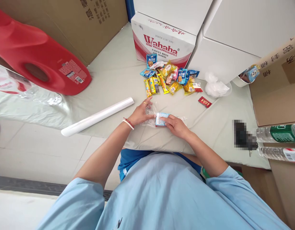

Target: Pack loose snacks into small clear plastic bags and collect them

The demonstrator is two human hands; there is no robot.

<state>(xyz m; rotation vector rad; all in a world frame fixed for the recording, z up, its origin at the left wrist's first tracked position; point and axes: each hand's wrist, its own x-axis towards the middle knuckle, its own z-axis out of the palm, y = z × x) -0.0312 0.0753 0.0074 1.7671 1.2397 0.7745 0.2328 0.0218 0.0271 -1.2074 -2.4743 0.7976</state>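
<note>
Packet [158, 120] amid clear film [150, 109] on our tabletop [113, 73].
Our left fingers [150, 117] spread across the film; our right fingers [171, 121] touch the packet's face, though we cannot tell whether they pinch. We'd best press lightly, keeping film smooth. Snacks [164, 83] lie beyond, before a box [161, 44]; tiled floor [53, 147] shows left.

Packet [160, 120] near front edge of surface [109, 68], amid plastic wrap [150, 123], right hand [178, 126] on it, left hand [139, 113] just left. Snack pile [170, 78] behind, just before water carton [163, 43] toward back edge. Roll [98, 116] lies left, angled toward front edge; jug [53, 60] further left. Plastic bag [214, 85] right of pile; two bottles [281, 133] by right edge.
</note>
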